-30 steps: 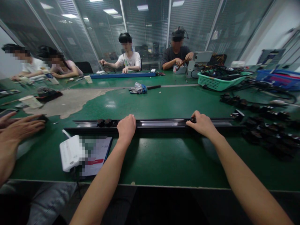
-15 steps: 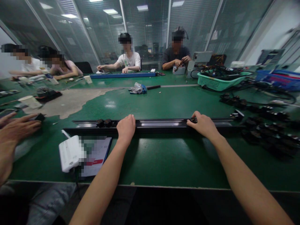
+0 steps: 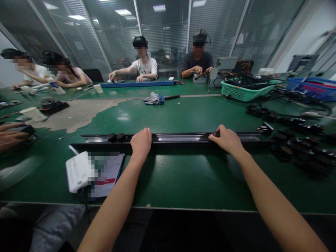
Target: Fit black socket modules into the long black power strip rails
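Observation:
A long black metal channel lies crosswise on the green table, its inside shiny. My left hand is closed over the channel left of its middle, fingertips hidden behind the far side. Two small black modules sit in the channel to the left of that hand. Toward the channel's right end, my right hand pinches a small black module at the channel, mostly covered by thumb and fingers. Many loose black modules are heaped beyond the right end.
Near my left forearm lie a white device and a paper sheet. Another person's hand holds a black box at the left. Farther back are a crumpled glove, a green basket, and people seated across the table.
My hands and the channel stay almost still. At the left, the neighbouring person's hands and black box have shifted left. Across the table, a person at the far left has raised an arm.

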The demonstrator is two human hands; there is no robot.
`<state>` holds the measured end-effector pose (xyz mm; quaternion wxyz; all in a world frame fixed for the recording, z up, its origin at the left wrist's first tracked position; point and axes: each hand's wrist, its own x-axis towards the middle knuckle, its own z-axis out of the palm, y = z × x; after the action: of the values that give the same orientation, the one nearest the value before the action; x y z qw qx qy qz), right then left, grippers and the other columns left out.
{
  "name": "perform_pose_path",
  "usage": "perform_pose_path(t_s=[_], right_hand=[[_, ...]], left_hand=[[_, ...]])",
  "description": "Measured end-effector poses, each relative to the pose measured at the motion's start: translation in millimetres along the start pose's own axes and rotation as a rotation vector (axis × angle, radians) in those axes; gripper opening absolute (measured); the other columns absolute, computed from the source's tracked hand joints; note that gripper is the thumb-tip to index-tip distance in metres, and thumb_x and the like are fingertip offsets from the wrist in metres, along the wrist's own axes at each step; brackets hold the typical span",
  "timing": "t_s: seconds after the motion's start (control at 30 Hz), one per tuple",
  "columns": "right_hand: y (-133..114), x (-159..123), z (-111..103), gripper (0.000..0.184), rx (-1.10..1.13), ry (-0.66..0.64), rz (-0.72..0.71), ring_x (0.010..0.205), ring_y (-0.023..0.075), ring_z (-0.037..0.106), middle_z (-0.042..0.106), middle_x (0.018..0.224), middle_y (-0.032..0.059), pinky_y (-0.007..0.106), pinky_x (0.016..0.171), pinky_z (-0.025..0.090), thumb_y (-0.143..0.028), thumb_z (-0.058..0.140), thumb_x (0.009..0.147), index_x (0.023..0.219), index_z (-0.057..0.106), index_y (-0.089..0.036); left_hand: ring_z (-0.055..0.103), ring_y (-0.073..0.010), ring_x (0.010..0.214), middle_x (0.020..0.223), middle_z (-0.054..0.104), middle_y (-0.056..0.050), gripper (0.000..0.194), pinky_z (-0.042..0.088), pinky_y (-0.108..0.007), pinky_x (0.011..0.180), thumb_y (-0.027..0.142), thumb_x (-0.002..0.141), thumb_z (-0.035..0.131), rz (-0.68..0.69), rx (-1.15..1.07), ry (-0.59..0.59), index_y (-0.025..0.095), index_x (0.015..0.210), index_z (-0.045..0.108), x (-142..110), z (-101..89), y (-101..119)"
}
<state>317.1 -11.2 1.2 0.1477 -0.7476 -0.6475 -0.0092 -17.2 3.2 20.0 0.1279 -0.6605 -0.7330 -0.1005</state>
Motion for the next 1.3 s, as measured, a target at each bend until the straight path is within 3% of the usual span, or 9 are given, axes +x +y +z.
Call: perform_pose_path(t_s=[0.73,1.3], right_hand=[[11,6,2,0.039,-0.070,0.004,-0.005,0.076,0.0280,0.061,0.067,0.084,0.0146,0.035,0.069,0.040,-0.053,0.046,0.084,0.097,0.053,-0.017],[14,7,-2,0.040,-0.020,-0.072,0.048,0.082,0.0293,0.062,0.067,0.089,0.0148,0.035,0.070,0.041,-0.053,0.046,0.084,0.101,0.051,-0.018]], left_hand=[[0.070,-0.0262,0.091,0.096,0.072,-0.014,0.051,0.051,-0.033,0.077,0.034,0.102,0.016,-0.001,0.006,0.000,0.015,0.104,0.064,-1,-0.8,0],[0.070,-0.0266,0.091,0.094,0.072,-0.014,0.049,0.050,-0.033,0.077,0.033,0.102,0.018,-0.001,-0.007,-0.005,0.015,0.101,0.063,0,-0.7,0]])
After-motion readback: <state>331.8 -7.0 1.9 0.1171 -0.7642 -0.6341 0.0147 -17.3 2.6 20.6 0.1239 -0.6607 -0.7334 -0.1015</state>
